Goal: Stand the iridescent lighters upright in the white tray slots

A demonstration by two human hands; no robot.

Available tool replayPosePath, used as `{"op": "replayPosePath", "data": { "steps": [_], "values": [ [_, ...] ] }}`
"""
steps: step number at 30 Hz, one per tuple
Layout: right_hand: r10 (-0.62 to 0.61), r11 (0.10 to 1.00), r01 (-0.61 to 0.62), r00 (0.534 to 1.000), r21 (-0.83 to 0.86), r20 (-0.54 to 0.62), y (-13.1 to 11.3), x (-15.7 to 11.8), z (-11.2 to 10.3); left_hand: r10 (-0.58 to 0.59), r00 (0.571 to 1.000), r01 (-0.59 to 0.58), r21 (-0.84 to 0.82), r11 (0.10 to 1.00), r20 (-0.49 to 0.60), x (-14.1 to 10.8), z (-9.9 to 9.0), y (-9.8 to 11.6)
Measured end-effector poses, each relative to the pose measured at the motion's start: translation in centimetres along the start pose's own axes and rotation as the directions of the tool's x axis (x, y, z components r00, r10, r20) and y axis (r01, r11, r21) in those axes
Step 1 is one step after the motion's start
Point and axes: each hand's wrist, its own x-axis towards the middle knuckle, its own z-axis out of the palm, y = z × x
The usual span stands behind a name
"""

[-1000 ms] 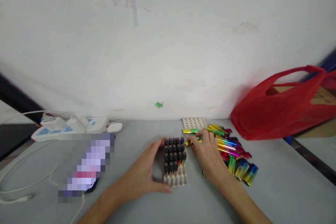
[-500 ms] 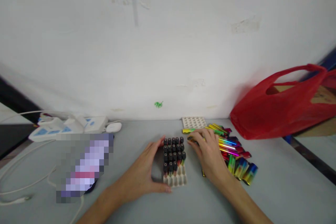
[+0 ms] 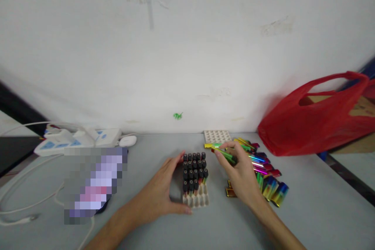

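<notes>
- Left hand (image 3: 159,193) spread along the tray's (image 3: 195,202) left side, fingertips far, thumb near, likely so I steady it.
- Right hand (image 3: 239,168) pinching a green tube (image 3: 229,157) aslant above the bench (image 3: 213,230), one end free.
- Black-topped sticks (image 3: 195,165) stand upright, held by the tray's slots.
- Loose tubes (image 3: 258,159) beside my right hand, likely for reach.

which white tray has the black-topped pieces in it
The nearer white tray, beside the left hand, has black-topped pieces standing in rows; the far white tray is back by the wall.
</notes>
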Motion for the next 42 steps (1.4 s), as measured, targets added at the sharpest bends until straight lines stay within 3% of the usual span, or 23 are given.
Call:
{"op": "replayPosePath", "data": {
  "steps": [8,12,15,27,30,33,36,42],
  "values": [
    [0.125,0.965,-0.131,0.991,0.229,0.039,0.12,0.44,-0.05,0.008,1.000,-0.008,0.002,1.000,-0.006,0.01,-0.09,0.19],
    [0.227,0.844,-0.295,0.953,0.448,0.199,0.61,0.27,0.19,-0.003,1.000,0.003,0.012,1.000,0.002,0.07,-0.05,0.10],
    [0.306,0.773,-0.399,0.915,0.493,0.263,0.43,0.07,0.37,0.006,1.000,-0.006,0.008,1.000,0.002,0.13,0.01,-0.05],
    [0.258,0.887,-0.298,0.953,0.351,0.157,-0.09,0.17,0.57,0.007,1.000,-0.007,0.014,1.000,0.001,-0.05,-0.06,-0.07],
    [0.318,0.822,-0.379,0.925,0.425,0.208,0.28,0.29,0.45,0.015,1.000,-0.015,0.015,1.000,-0.003,-0.03,0.01,-0.18],
    [0.418,0.695,-0.525,0.851,0.491,0.317,0.56,0.31,0.26,0.014,1.000,-0.014,0.010,1.000,-0.008,0.05,0.01,-0.17],
    [0.403,0.606,-0.593,0.803,0.529,0.438,0.56,0.25,0.15,0.010,1.000,-0.010,0.000,1.000,-0.010,0.11,-0.05,-0.08],
    [0.366,0.610,-0.606,0.787,0.511,0.497,0.54,-0.09,0.46,0.018,1.000,-0.018,0.000,1.000,-0.005,0.07,-0.09,-0.13]
  ]
}}
